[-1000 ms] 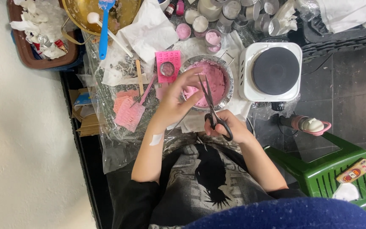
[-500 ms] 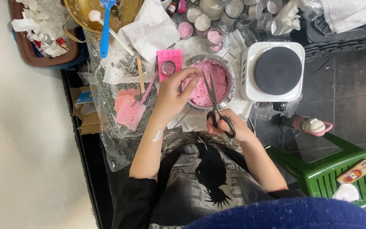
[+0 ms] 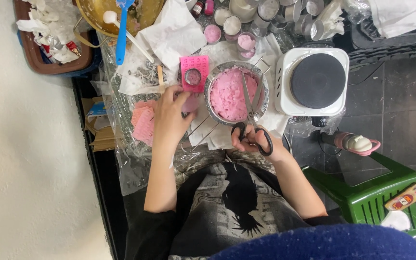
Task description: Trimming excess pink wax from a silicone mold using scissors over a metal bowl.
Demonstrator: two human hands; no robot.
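My left hand [image 3: 168, 120] lies on the plastic-covered table, its fingers on a pale pink lump [image 3: 191, 102]. Just above that lump lies a bright pink mould [image 3: 196, 64] with a small round tin [image 3: 193, 76] on it. My right hand [image 3: 247, 140] grips black-handled scissors [image 3: 250, 103]. Their blades lie nearly closed and point away from me over a metal bowl [image 3: 207, 91] filled with pink wax shavings [image 3: 227, 96]. The bowl's wire handle sticks out toward me, between my hands.
A white single hot plate [image 3: 318, 82] stands right of the bowl. Small cups [image 3: 232, 25], some with pink filling, sit beyond it. A golden bowl [image 3: 95, 17] with a blue spoon [image 3: 121, 33], a brown tray [image 3: 37, 55], pink slabs [image 3: 144, 124] and a green plastic chair [image 3: 386, 192] surround the table.
My left hand has drawn back from over the bowl to the left, down beside the pink mould. The scissors stay over the bowl, their blades closer together.
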